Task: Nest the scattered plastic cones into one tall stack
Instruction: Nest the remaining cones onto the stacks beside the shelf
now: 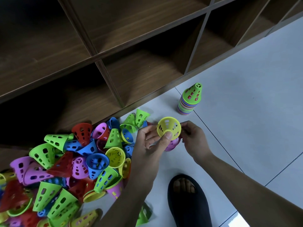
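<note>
A yellow cone [169, 127] with its open mouth facing me is held above the floor, my left hand [152, 143] pinching its near rim with the thumb. A purple cone [172, 144] sits just below it, between both hands. My right hand [193, 138] grips the cones' right side. A stack of nested cones [190, 100] topped by a green one stands upright on the floor beyond my hands. A pile of loose cones [73, 161] in green, red, blue, purple and yellow spreads at the left.
A dark wooden shelf unit [114, 54] with open compartments runs along the back and left. The floor is pale tile [246, 95]. A foot in a black slipper [188, 199] rests at the bottom, near my forearms.
</note>
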Demonstrator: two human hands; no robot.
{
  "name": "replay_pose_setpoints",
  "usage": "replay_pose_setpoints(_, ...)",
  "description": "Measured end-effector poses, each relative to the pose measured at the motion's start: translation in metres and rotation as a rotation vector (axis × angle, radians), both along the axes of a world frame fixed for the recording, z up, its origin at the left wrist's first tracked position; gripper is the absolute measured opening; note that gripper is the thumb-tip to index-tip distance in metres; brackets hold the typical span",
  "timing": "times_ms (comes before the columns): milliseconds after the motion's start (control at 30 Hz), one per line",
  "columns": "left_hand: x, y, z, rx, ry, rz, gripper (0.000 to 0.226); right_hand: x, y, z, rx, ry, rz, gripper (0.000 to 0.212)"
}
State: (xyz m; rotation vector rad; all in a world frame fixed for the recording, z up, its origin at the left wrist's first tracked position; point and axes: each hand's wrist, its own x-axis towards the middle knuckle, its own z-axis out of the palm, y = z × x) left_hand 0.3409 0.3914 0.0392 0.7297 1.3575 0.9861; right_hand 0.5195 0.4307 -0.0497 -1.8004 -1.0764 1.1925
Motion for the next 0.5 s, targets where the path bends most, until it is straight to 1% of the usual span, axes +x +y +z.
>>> replay_pose_setpoints(67, 0.0, 0.0, -0.011, -0.026, 0.06, -0.022, 0.059, -0.001, 0.001, -0.001, -0.004, 0.013, 0.022, 0.029)
replay_pose_setpoints(133, 0.0, -0.001, -0.021, -0.057, 0.114, -0.041, 0.062, 0.0, 0.002, -0.002, -0.004, 0.009, 0.024, 0.027)
replay_pose_setpoints(233, -0.002, -0.003, -0.035, -0.084, 0.207, -0.061, 0.055, 0.006, 0.005, -0.007, -0.02, -0.022, 0.01, 0.018)
replay_pose_setpoints(300, -0.006, -0.004, -0.042, -0.102, 0.265, -0.09, 0.052, 0.01, 0.005, -0.008, -0.041, -0.047, 0.018, 0.018)
replay_pose_setpoints(333, -0.009, -0.005, -0.045, -0.11, 0.288, -0.101, 0.055, 0.012, 0.006, -0.008, -0.045, -0.059, 0.03, 0.018)
replay_pose_setpoints(433, -0.021, -0.012, -0.053, -0.085, 0.369, -0.112, 0.063, 0.013, 0.013, -0.002, -0.022, -0.102, 0.079, 0.02)
replay_pose_setpoints(500, -0.031, -0.019, -0.059, -0.054, 0.459, -0.106, 0.061, 0.011, 0.024, 0.002, -0.002, -0.153, 0.14, 0.019)
